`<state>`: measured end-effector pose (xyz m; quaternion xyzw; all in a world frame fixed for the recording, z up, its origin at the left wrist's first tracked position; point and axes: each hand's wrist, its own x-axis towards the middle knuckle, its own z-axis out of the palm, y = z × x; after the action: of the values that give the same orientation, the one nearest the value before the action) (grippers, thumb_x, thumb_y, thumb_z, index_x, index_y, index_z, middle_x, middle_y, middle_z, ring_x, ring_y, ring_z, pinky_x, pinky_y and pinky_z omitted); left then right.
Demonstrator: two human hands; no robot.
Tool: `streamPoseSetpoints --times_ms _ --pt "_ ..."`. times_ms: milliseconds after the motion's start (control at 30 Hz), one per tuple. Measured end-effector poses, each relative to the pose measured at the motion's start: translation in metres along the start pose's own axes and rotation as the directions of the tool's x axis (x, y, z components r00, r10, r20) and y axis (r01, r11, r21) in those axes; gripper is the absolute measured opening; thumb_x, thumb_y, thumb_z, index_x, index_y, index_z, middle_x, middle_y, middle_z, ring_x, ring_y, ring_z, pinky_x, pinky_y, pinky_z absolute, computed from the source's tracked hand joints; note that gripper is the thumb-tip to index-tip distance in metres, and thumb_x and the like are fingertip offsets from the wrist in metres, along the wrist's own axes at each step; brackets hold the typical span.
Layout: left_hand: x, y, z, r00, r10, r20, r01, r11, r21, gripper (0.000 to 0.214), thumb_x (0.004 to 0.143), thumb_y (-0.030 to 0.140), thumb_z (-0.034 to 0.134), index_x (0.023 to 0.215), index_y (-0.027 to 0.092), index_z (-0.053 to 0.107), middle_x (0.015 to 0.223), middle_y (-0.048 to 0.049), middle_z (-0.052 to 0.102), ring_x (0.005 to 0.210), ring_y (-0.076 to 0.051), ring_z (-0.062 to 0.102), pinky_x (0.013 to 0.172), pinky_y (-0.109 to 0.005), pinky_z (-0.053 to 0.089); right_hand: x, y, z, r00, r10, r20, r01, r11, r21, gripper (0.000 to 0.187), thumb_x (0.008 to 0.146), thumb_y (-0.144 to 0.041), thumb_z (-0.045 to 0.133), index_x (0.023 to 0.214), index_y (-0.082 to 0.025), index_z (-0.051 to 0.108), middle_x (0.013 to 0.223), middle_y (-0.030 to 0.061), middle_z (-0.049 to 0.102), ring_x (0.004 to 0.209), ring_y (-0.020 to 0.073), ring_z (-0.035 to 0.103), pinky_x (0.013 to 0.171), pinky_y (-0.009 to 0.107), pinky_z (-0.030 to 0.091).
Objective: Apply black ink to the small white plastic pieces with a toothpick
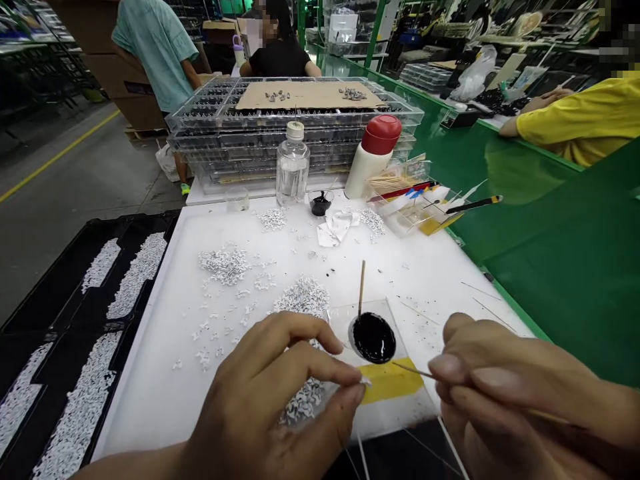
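Note:
Between thumb and middle finger, my left hand [285, 393] pinches a tiny white part [367, 381]; its exact kind is too small to tell. My right hand [510, 387] grips a thin wooden stick [414, 369], whose tip points left towards the white part, apart from it. Behind the fingertips, a round dish of black paint-like liquid [374, 337] rests on a clear plate [340, 312], with another wooden stick [362, 287] standing at its rim. Yellow tape [393, 380] crosses the plate. A pile of small white parts [303, 297] lies partly hidden behind my left hand.
More white parts [225, 263] are spread over the white table [170, 287]. A clear bottle [293, 167], a red-capped flask [373, 157] and a box of sticks [405, 213] stand behind. Black trays [65, 267] lie left. A co-worker's yellow sleeve [580, 120] shows at right.

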<state>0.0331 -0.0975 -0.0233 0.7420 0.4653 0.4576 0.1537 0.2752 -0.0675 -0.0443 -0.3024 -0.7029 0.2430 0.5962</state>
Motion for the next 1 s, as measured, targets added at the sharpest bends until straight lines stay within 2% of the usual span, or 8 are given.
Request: streamPoseSetpoints --times_ms 67,233,333,433,567,667,800,1000 --pt "0.002 0.0 0.0 1.0 0.01 -0.011 -0.01 1.0 -0.009 0.019 0.099 0.004 0.076 0.101 0.022 0.081 0.103 0.0003 0.079 0.092 -0.009 0.084 0.086 -0.016 0.068 0.004 -0.001 0.0 0.996 -0.07 0.052 0.073 0.996 -0.052 0.021 0.105 -0.022 0.091 0.125 -0.028 0.089 0.09 0.0037 0.085 0.069 0.022 0.075 0.059 0.038 0.063" --pt "0.002 -0.001 0.006 0.998 0.037 -0.058 -0.039 0.999 -0.027 0.016 0.097 0.004 0.075 0.095 0.019 0.08 0.092 0.0015 0.074 0.078 -0.008 0.078 0.073 -0.017 0.065 0.0 -0.008 0.0 0.995 0.05 0.082 -0.037 0.988 -0.15 0.035 0.101 -0.013 0.092 0.131 -0.029 0.086 0.096 0.0032 0.081 0.072 0.0196 0.069 0.052 0.035 0.053" --pt "0.001 -0.003 0.012 0.998 0.02 -0.062 -0.022 0.999 -0.027 0.016 0.097 0.005 0.076 0.095 0.02 0.079 0.09 0.0015 0.074 0.076 -0.01 0.077 0.068 -0.021 0.064 0.0 -0.01 0.0 0.994 0.003 0.112 0.012 0.991 -0.133 0.039 0.1 -0.008 0.089 0.134 -0.026 0.085 0.096 0.0026 0.08 0.076 0.0189 0.071 0.052 0.033 0.053" --pt "-0.001 -0.004 0.016 0.997 0.032 -0.071 -0.035 0.998 -0.05 0.016 0.097 0.006 0.076 0.097 0.021 0.077 0.087 0.0026 0.074 0.072 -0.01 0.074 0.063 -0.022 0.06 0.005 -0.01 0.002 0.991 0.01 0.134 0.006 0.993 -0.115 0.041 0.101 0.001 0.083 0.134 -0.022 0.082 0.101 0.0014 0.08 0.084 0.0147 0.074 0.058 0.029 0.057" --pt "-0.001 -0.006 0.017 0.996 0.036 -0.086 -0.042 0.996 -0.077 0.019 0.095 0.003 0.076 0.098 0.022 0.075 0.081 0.0047 0.075 0.065 -0.009 0.07 0.054 -0.02 0.053 0.013 -0.013 0.008 0.992 0.005 0.126 0.014 0.988 -0.152 0.034 0.103 0.002 0.081 0.129 -0.02 0.081 0.109 0.001 0.083 0.088 0.0115 0.077 0.061 0.026 0.058" --pt "-0.001 -0.007 0.017 0.997 0.026 -0.076 -0.032 0.996 -0.084 0.019 0.095 0.004 0.076 0.098 0.023 0.074 0.082 0.0051 0.077 0.058 -0.008 0.065 0.051 -0.021 0.052 0.014 -0.015 0.012 0.997 0.016 0.073 -0.004 0.989 -0.15 0.03 0.101 -0.007 0.089 0.125 -0.025 0.082 0.101 0.0012 0.084 0.08 0.0169 0.078 0.056 0.031 0.058" --pt "-0.004 -0.007 0.018 0.997 0.01 -0.074 -0.018 0.995 -0.098 0.019 0.096 0.005 0.077 0.098 0.023 0.074 0.081 0.0057 0.077 0.057 -0.008 0.067 0.051 -0.022 0.054 0.008 -0.015 0.012 0.997 0.078 0.014 -0.077 0.993 -0.091 0.038 0.087 -0.033 0.108 0.117 -0.031 0.086 0.099 0.006 0.083 0.084 0.0309 0.082 0.059 0.043 0.067" --pt "-0.003 -0.007 0.021 0.997 -0.014 -0.07 0.007 0.995 -0.099 0.02 0.096 0.004 0.076 0.097 0.024 0.073 0.081 0.0062 0.076 0.056 -0.009 0.067 0.052 -0.024 0.054 0.002 -0.011 0.01 0.995 0.101 0.014 -0.1 0.991 -0.087 0.042 0.083 -0.045 0.11 0.113 -0.032 0.085 0.101 0.0074 0.083 0.093 0.0341 0.083 0.067 0.048 0.072"
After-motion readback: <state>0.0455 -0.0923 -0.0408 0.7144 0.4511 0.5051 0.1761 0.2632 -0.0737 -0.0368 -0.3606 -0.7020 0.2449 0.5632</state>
